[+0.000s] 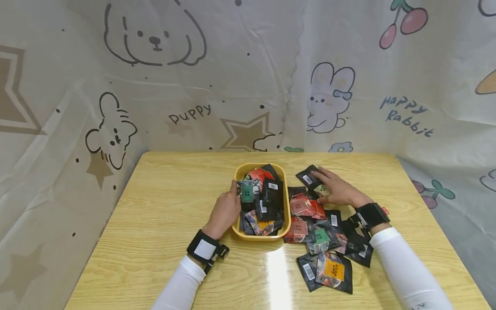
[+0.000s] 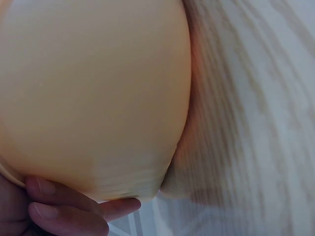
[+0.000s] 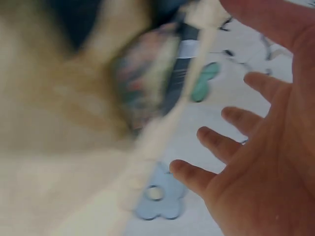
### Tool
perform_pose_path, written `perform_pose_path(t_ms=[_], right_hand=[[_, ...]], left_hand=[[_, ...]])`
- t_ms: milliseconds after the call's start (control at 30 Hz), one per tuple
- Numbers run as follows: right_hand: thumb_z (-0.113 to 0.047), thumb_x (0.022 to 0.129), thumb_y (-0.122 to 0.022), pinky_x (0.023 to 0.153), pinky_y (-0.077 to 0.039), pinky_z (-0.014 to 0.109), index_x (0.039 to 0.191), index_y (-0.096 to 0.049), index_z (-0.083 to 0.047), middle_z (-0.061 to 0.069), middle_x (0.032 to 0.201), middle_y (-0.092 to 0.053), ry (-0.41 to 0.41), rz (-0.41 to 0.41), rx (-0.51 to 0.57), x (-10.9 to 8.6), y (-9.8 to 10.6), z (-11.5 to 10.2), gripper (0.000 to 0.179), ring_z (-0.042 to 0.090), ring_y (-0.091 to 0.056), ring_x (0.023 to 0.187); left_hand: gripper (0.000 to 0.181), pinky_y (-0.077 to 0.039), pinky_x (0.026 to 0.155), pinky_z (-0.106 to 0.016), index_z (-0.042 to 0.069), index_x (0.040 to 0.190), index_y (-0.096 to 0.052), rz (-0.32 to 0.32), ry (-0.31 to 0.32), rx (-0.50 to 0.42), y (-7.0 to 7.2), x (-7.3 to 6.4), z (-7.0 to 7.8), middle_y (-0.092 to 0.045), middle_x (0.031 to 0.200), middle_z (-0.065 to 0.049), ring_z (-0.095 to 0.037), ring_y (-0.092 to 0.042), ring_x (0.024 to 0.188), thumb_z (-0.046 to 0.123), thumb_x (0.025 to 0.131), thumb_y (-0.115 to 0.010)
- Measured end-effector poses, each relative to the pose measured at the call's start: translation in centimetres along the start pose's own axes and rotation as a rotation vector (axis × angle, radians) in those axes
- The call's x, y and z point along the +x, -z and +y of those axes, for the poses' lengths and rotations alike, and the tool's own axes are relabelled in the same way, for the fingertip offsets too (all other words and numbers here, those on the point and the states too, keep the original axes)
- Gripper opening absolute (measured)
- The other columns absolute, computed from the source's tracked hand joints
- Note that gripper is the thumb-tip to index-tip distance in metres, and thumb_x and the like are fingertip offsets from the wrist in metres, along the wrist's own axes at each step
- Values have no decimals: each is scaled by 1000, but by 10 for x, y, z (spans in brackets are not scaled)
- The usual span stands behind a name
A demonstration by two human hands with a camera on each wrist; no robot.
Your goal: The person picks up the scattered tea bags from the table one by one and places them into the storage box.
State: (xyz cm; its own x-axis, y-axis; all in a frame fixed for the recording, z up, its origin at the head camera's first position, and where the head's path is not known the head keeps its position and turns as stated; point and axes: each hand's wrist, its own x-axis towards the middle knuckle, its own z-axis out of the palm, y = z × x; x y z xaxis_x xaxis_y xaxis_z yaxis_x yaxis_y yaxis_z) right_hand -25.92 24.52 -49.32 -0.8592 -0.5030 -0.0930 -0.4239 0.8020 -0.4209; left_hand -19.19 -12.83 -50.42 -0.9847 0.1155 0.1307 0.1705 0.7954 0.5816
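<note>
Item: yellow, rounded-rectangular plastic tub, centre of frame, well filled with flat black packets bearing pictures, barcodes and coloured labels; more such packets lie loose on the pale wood-grain table, right of centre; you look part done, that loose group unboxed. Your left hand touches the tub's left side, fingers partly curled, whether gripping you cannot tell; your right hand, fingers spread wide, reaches over the uppermost loose packets.
</note>
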Motion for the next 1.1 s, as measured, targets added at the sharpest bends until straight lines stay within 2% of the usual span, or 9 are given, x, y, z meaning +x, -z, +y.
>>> perform_pose_path(t_ms=[167,267,367,467,600,667,800,933,1100], right_hand=[[-16,87,-70,100,-34,61,152,-32,-9,26,155,-20,15,-22,-34,-3,-16,13,77,49,-26,137],[-10,87,-63,95,-40,55,148,-41,-6,28,151,-31,40,8,-113,-1,-19,12,65,48,-35,133],[-3,89,-58,89,-44,52,143,-49,-4,28,146,-38,55,46,-170,1,-19,9,55,47,-44,126],[-2,95,-54,88,-46,53,139,-53,-5,26,137,-50,67,88,-179,-1,-18,6,44,42,-57,112],[-4,97,-54,88,-46,55,135,-56,-4,22,117,-65,112,152,-182,-9,-12,1,38,35,-65,95],[-4,97,-55,85,-48,53,135,-57,-3,21,113,-67,129,170,-176,-14,-6,-4,38,34,-66,91],[-5,99,-53,79,-50,50,137,-55,-3,23,115,-65,145,185,-146,-24,11,-19,39,36,-65,95],[-7,100,-50,78,-50,46,142,-50,-5,20,118,-65,160,238,-106,-27,25,-38,42,33,-65,97],[-5,101,-47,72,-43,39,148,-41,-9,16,128,-60,246,368,-55,-23,36,-72,47,21,-58,74]], left_hand=[[56,-51,59,-35,-6,149,-28,-7,5,-7,0,-1,-2,-64,110,-28,-19,-61,68,11,99,-46],[56,-52,64,-36,-5,150,-28,-6,15,-4,0,-1,-3,-63,114,-28,-19,-61,73,11,100,-46],[56,-51,61,-35,-5,150,-28,-10,23,-13,2,0,-2,-64,113,-28,-18,-60,70,11,100,-46],[56,-49,57,-33,-6,149,-28,-8,16,-19,2,0,-1,-64,110,-28,-17,-58,65,11,100,-46],[56,-46,53,-31,-8,149,-28,-13,4,-17,1,1,-1,-65,105,-28,-16,-56,61,10,99,-46],[56,-45,51,-32,-9,148,-29,-3,-10,-3,1,1,-2,-66,100,-27,-16,-56,60,10,98,-47],[55,-43,48,-33,-11,146,-32,26,-42,25,1,1,-3,-65,85,-24,-17,-54,56,7,97,-48],[55,-42,47,-32,-11,146,-31,19,-33,22,2,2,-2,-64,81,-21,-16,-52,54,8,97,-48],[55,-41,46,-31,-10,147,-31,9,-22,5,1,1,-1,-64,81,-21,-16,-52,53,8,98,-47]])
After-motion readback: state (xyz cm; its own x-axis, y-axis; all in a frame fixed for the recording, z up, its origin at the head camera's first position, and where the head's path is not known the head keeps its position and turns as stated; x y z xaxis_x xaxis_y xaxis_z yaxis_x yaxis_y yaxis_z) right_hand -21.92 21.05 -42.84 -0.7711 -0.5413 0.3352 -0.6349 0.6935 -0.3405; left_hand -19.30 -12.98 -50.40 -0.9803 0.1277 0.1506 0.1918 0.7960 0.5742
